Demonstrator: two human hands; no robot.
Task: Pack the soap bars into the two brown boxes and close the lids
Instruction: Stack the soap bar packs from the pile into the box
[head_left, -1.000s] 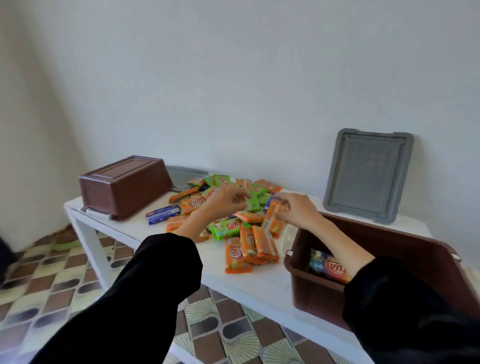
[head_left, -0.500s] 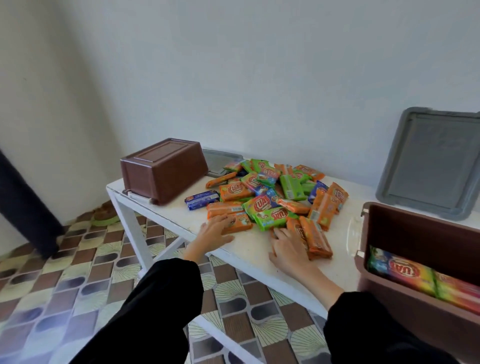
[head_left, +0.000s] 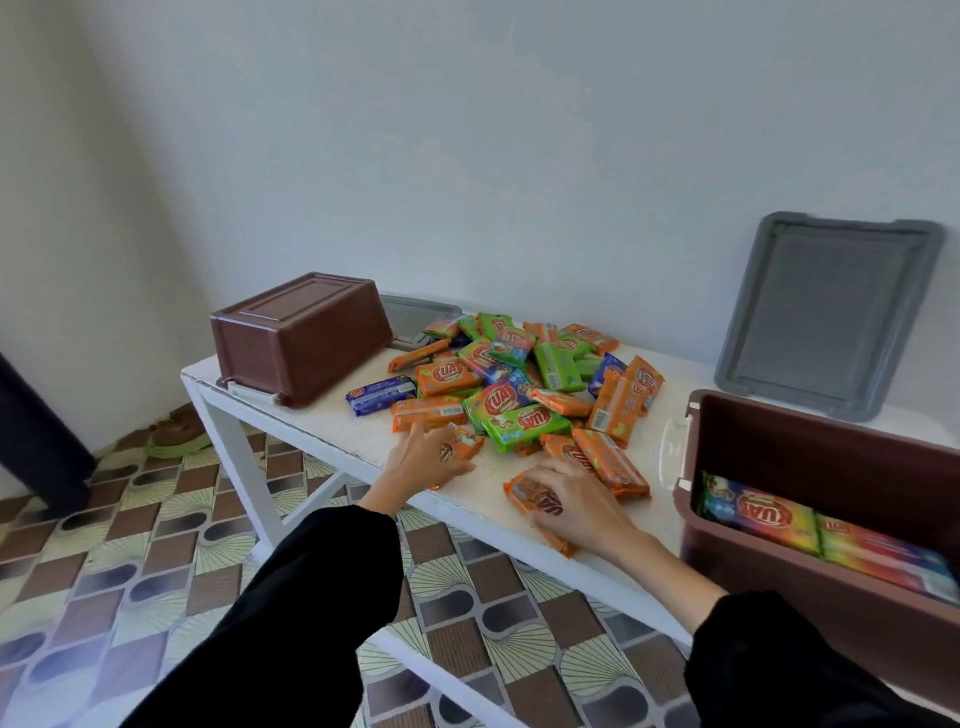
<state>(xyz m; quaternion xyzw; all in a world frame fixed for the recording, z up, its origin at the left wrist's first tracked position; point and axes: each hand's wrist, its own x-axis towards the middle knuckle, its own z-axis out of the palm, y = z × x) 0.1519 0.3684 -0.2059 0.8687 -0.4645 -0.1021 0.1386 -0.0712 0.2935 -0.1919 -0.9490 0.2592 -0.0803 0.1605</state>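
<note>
On the white table, an upside-down brown box sits left of the soap bar pile, the open brown box right, grey lid against the wall. The left hand lies spread-fingered on one orange bar; the right hand curls around another bar.

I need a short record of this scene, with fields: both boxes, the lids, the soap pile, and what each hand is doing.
left box: brown box, upside down at the table's left end
right box: open brown box, some soap bars inside
lids: grey lid leaning on the wall; second grey lid flat behind the upturned box
soap pile: loose on the white table, mostly orange and green
left hand: on an orange bar
right hand: on an orange bar
</note>
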